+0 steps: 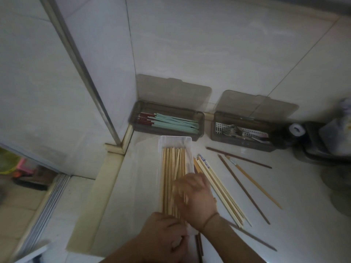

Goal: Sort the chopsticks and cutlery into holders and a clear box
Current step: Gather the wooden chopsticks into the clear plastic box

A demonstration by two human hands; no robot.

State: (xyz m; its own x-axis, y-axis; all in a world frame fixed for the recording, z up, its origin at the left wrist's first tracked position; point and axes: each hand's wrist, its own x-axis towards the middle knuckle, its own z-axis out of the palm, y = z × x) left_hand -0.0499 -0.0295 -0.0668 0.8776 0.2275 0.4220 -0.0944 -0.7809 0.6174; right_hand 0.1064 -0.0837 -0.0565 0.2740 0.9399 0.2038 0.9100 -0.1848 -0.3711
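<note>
Wooden chopsticks [171,173] fill the clear box [175,142] near the tabletop's back left corner. The right hand [195,198] lies on them, grip spread flat. The left hand [161,236] curls at the box's near end; what it pinches I cannot tell. Two smoky holders [167,118] stand behind: one with chopsticks, one with cutlery [239,130].

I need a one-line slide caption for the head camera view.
Both hands arrange wooden chopsticks in the clear box; more chopsticks lie loose beside it.
</note>
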